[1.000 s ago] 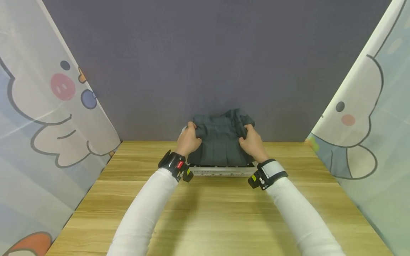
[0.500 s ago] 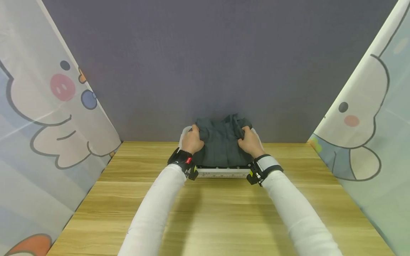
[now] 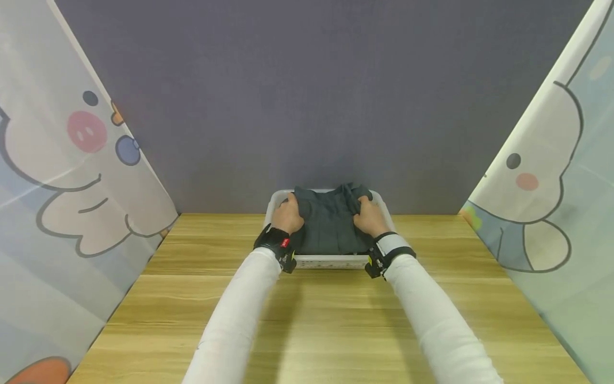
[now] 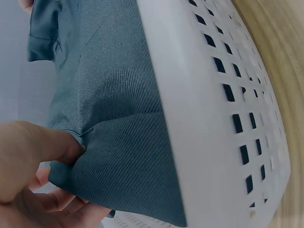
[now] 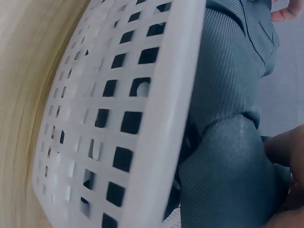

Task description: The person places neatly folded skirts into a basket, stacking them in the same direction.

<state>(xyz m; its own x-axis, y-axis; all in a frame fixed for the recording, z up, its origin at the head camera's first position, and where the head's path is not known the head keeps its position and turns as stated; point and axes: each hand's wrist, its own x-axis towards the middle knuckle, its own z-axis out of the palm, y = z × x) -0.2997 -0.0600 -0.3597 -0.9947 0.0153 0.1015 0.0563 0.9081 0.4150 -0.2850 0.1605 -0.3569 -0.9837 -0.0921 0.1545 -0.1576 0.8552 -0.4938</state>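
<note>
A folded dark blue-green garment of ribbed twill lies in the mouth of a white perforated basket, bunched up along its far side. My left hand pinches its left side, thumb on top and fingers underneath, as the left wrist view shows. On the opposite side my right hand grips the bunched cloth, thumb pressed into the fabric. The garment drapes close along the inside of the basket's near rim. Beneath it, in the right wrist view, a black cloth with white dots peeks out.
The basket stands at the back of a wood-grain table, close to a dark grey panel. Cartoon-printed sheets hang at the left and right sides.
Both hands have lowered the garment into the basket and drawn slightly closer together. More of the basket's back and side rim shows now, and the black dotted cloth at the front is mostly covered.
</note>
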